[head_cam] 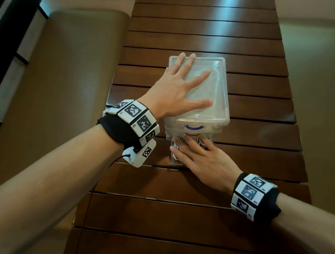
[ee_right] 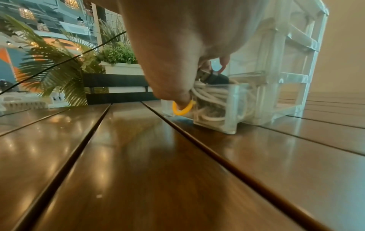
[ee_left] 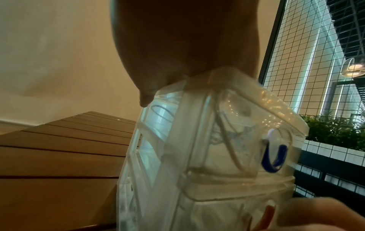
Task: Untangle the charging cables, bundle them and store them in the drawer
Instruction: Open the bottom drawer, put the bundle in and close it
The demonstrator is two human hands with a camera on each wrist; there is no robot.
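Observation:
A clear plastic drawer unit [head_cam: 219, 78] stands on the wooden slat table [head_cam: 174, 218]. My left hand [head_cam: 178, 87] lies flat on its lid with the fingers spread; the left wrist view shows the palm [ee_left: 183, 39] pressing on the unit [ee_left: 217, 156]. The bottom drawer [ee_right: 231, 109] is pulled out towards me and holds coiled white cables [ee_right: 209, 93] with a black USB plug [ee_right: 215, 77] on top. My right hand [head_cam: 198, 158] rests on the cables [head_cam: 174, 147] with straight fingers. Its thumb touches the drawer's yellow handle [ee_right: 182, 110].
The upper drawers are pushed in, one with a blue handle [head_cam: 194, 127], one with a red handle [head_cam: 194, 135]. A thin black wire [head_cam: 97, 181] hangs from my left wrist device. A beige bench [head_cam: 65, 77] runs along the table's left side.

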